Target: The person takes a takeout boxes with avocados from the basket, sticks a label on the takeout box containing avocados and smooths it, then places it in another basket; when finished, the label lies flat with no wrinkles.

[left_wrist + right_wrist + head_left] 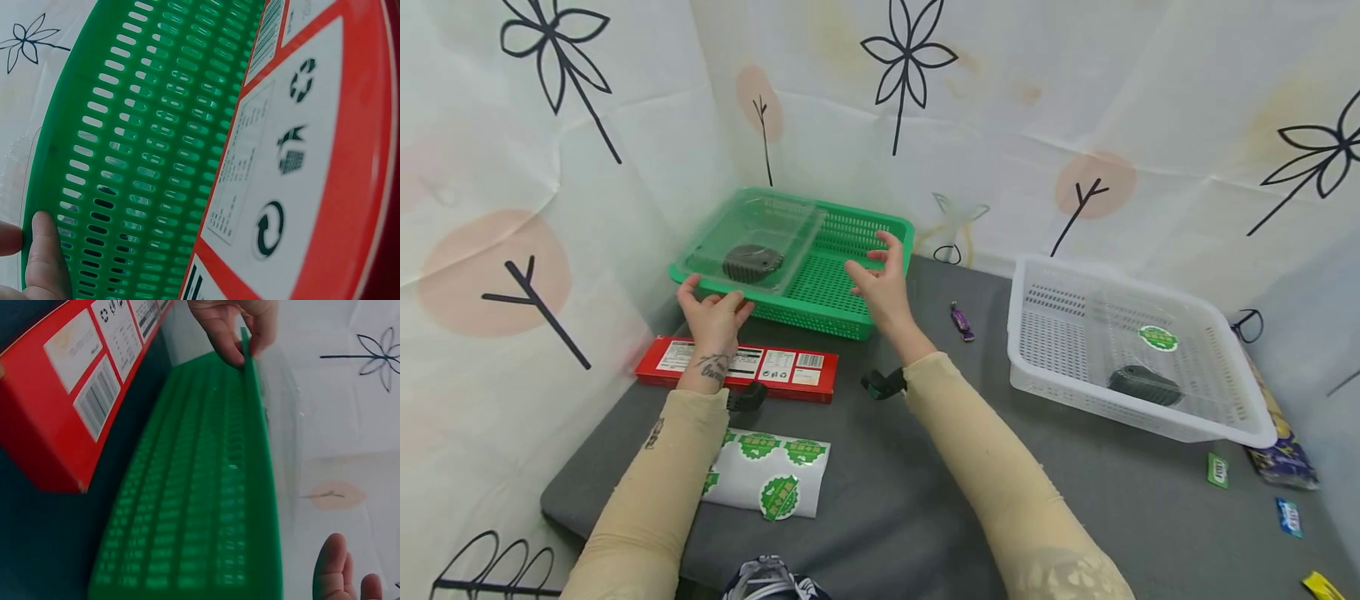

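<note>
With thumb and fingers on either side of the near rim, my left hand grips the green perforated basket at its left part. The right wrist view also shows this hold on the rim. A clear plastic box sits in the basket's left half, with a dark ribbed thing visible at its near side. Over the basket's right end is my right hand, fingers spread and loosely bent, holding nothing. Just in front of the basket lies a red box with white labels.
A white basket at right holds another clear box bearing a green sticker, plus a dark ribbed thing. A sticker sheet lies near the front. Small wrapped sweets, including a purple one, lie about; patterned cloth walls stand behind.
</note>
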{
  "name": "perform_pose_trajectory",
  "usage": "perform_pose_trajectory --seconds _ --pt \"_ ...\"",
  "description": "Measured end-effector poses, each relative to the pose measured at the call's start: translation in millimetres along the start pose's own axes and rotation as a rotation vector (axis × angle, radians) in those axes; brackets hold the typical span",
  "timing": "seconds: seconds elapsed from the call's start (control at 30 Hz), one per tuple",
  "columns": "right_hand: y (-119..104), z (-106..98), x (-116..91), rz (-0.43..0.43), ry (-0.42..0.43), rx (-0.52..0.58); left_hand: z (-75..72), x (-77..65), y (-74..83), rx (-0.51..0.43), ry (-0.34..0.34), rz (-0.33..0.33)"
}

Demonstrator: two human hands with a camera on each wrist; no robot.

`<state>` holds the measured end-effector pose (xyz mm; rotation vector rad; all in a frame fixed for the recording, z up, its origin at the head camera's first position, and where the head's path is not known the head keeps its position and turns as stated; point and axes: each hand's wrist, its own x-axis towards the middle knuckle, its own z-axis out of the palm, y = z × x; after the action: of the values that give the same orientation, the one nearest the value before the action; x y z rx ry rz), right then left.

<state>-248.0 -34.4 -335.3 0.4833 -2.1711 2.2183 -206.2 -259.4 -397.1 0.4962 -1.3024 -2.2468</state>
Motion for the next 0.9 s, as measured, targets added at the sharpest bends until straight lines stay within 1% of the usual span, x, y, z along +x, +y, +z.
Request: perform_pose_trajectory --seconds 0.1,0.2,0.33,0.47,0.57,0.67,0.8,0.9 --pt "1.0 22.2 10.9 0.078 -0.053 -0.053 0.0 -0.7 1.6 0.003 0.005 0.000" --pt "0.0 40.9 20.0 0.144 -0.124 -0.121 -0.3 -1.3 2.7 0.006 0.007 0.001" --pt "-3.8 60.7 27.7 0.201 -0.212 -0.224 -0.1 -2.9 2.3 0.009 -0.001 0.009" --pt "-7.0 75.9 30.9 0.235 -0.269 -0.326 1.8 -4.3 1.4 0.005 -0.007 0.011" --pt "-7.7 84.0 31.5 0.252 -0.281 -0.402 3.6 -3.9 0.6 -0.002 -0.003 0.008" --pt "-6.6 89.1 32.1 0.270 -0.280 -0.451 4.6 -2.3 -0.9 -0.013 0.004 0.009" --pt "-0.8 96.3 34.9 0.289 -0.270 -0.489 3.4 -0.9 -1.3 -0.007 0.006 0.013" --pt "4.9 102.9 36.5 0.287 -0.260 -0.492 0.7 -2.8 -1.0 0.009 0.013 0.015"
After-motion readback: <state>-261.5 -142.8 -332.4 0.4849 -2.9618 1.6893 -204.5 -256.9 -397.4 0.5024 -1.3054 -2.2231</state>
